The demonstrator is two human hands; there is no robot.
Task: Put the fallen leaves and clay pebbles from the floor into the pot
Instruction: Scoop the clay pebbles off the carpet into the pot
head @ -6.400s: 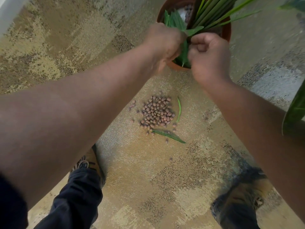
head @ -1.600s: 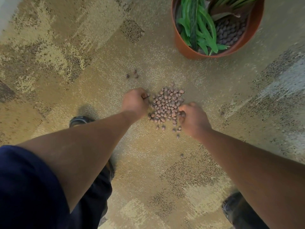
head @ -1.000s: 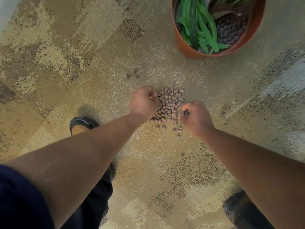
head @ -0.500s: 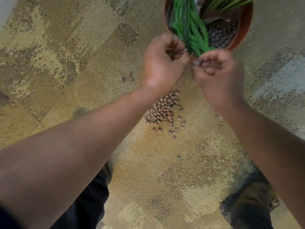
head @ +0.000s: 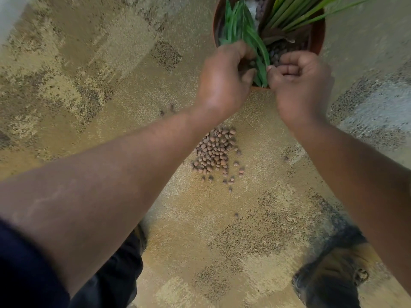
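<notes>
— Mottled tan carpet (head: 111,63) fills the view. What's different from half a second ago?

— Both hands have gone further, from short of the pot's near rim to over it. The left hand (head: 222,78) is cupped with fingers curled, a few brown pebbles seemingly inside — partly hidden, so I can't be sure. The right hand (head: 300,83) is curled into a loose fist, fingertips (head: 287,67) turned up; whether it holds pebbles I can't tell.

— And a second before that?

— They were down on the floor either side of the pile.

— Left to right, what else is around?

— A dark sleeve (head: 26,263) at the near left, a trouser leg (head: 111,274) beside it, then the remaining clay pebbles (head: 215,154) heaped between the forearms, with strays just right and near of the heap and two apart at far left (head: 166,110). A shoe (head: 329,281) sits near right.

— Anything blocking the pot?

— The hands cover the near rim of the terracotta pot (head: 320,34), far right of centre.

— The leaves?

— The loose green leaves (head: 242,34) lie in the pot's left half, long axis running far to near, tips fanning toward the hands.
</notes>
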